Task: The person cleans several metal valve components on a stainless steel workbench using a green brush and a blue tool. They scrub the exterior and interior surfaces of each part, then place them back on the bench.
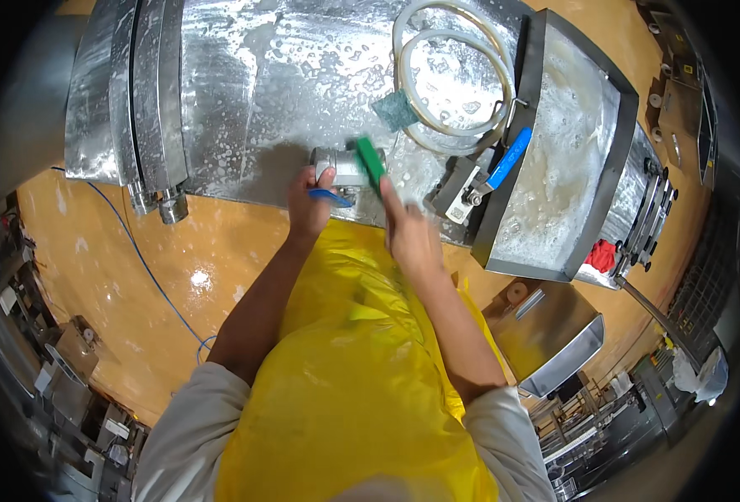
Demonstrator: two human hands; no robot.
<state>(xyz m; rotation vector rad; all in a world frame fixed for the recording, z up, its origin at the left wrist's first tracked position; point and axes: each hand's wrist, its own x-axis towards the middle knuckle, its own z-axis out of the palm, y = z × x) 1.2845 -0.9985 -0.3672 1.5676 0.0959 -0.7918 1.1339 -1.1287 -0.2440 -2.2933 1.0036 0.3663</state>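
My left hand (309, 204) grips a metal ball valve (338, 169) at the near edge of a wet steel table (232, 94). The valve's blue lever (331, 198) points toward me, beside my thumb. In my right hand (417, 241) is a green-handled brush (370, 162), blurred and held across the valve's right part. Its bristles are mostly hidden. To the right, a second metal valve (456, 188) with a blue lever (510, 157) lies against the tub's side. A green scouring pad (396, 110) rests beyond the brush, touching looped whitish tubing (406, 75).
A steel tub (527, 272) of foamy water (552, 163) stands at the right, with a red cloth (601, 255) beyond it. Long metal pieces (169, 94) lie at the table's left. A blue hose (150, 270) crosses the floor; a metal cart (542, 332) stands behind right.
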